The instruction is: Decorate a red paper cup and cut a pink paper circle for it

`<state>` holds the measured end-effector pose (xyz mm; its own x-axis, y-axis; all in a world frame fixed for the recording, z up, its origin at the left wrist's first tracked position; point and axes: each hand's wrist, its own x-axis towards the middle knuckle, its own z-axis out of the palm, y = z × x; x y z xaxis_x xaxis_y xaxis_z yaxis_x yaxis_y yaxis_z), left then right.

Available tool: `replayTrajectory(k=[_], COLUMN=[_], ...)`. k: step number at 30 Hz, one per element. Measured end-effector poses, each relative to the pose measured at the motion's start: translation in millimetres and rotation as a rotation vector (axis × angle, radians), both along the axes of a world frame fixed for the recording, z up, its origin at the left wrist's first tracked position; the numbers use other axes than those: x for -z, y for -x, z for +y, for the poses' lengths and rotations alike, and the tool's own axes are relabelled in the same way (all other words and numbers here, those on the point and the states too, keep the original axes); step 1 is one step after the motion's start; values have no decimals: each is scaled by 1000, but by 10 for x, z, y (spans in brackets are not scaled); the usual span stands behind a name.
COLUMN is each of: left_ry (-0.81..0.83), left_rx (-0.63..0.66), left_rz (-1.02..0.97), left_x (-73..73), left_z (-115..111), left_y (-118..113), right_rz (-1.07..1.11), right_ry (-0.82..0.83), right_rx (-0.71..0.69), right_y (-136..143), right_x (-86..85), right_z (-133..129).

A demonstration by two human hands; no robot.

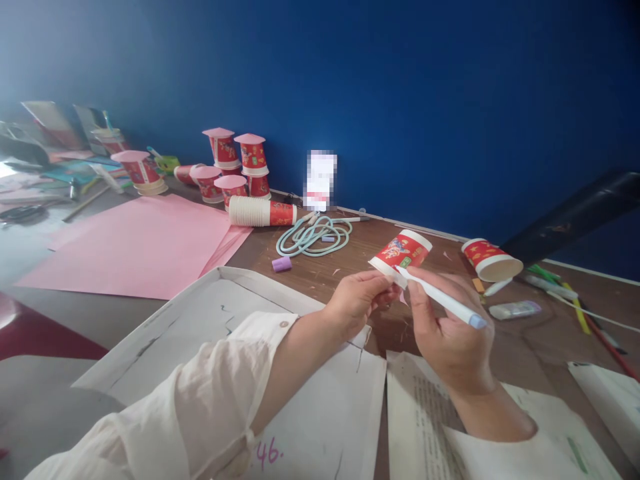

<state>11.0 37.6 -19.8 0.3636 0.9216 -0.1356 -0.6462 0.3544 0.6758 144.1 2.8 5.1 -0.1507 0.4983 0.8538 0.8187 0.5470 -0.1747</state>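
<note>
A small white paper piece (399, 279) is pinched in my left hand (361, 300), whose fingers are closed. My right hand (453, 333) is wrapped round a white pen (443, 300) with a pale blue end, its tip at the paper piece. Just beyond both hands, a red paper cup (403, 251) with white rims lies tilted on the brown table. Part of that cup's lower edge is hidden by the fingers and paper. A second red cup (491, 260) lies on its side to the right.
Stacked red cups with pink cone tops (250, 157) stand by the blue wall, left of a propped phone (320, 180) and a coiled cable (315, 237). Pink paper (145, 247) and a large white sheet (320, 407) lie left. Pens (580, 313) lie right.
</note>
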Motion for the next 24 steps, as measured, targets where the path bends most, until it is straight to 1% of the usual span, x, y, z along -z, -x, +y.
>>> replayTrajectory(k=[19,24], left_ry=[20,45], left_rx=[2,-17], left_rz=[-38,-35], left_x=[-51,-66], left_z=[-12,-5], left_y=[25,25], right_rz=[-15,-21], right_ry=[-2,-4], right_rx=[12,16], right_y=[-16,-27], right_x=[-2,4], right_z=[-18,-9])
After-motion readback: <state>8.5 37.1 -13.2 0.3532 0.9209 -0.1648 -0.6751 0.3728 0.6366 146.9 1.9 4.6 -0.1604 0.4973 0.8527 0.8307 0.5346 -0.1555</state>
